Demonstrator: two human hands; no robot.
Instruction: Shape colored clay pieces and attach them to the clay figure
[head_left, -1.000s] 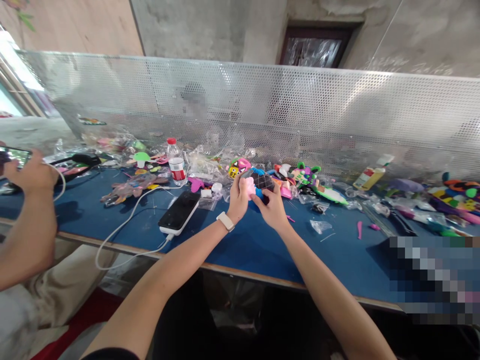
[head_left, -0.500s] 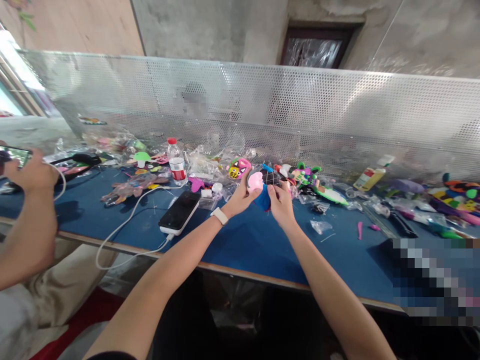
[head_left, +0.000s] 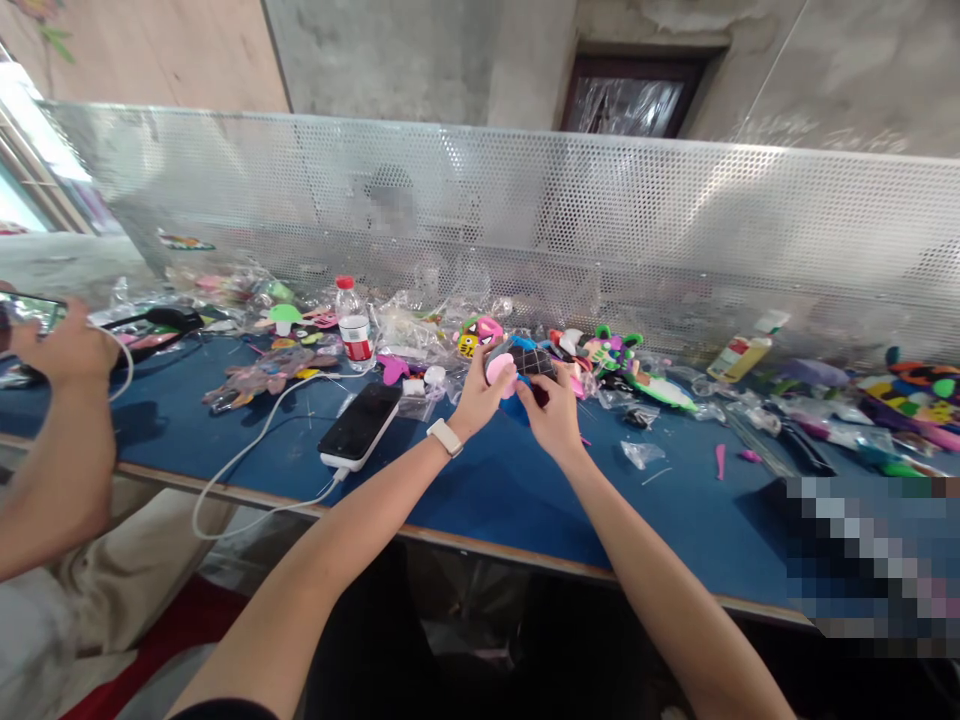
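Observation:
Above the blue table (head_left: 480, 490) I hold a small figure (head_left: 534, 360) that looks like modelling clay. It has a black part with white grid lines, a round pink part and some blue. My left hand (head_left: 480, 395) is closed around its left side, with the thumb by the pink part. At the lower right of the figure, the bent fingers of my right hand (head_left: 553, 408) pinch the blue part. My fingers hide some of the figure. Just behind my left hand lies a pink and yellow animal face (head_left: 478, 338).
A phone on a white power bank (head_left: 360, 425) with a cable lies left. Behind it stands a red-capped bottle (head_left: 355, 330). Plastic wrappers and colourful clay pieces (head_left: 615, 348) line the perforated metal screen (head_left: 480, 220). Another person's hand (head_left: 64, 340) holds a phone at left.
The figure has been turned and tilted in my hands. Its pink part now sits lower and further left, and my right fingers have shifted to the left under the black part.

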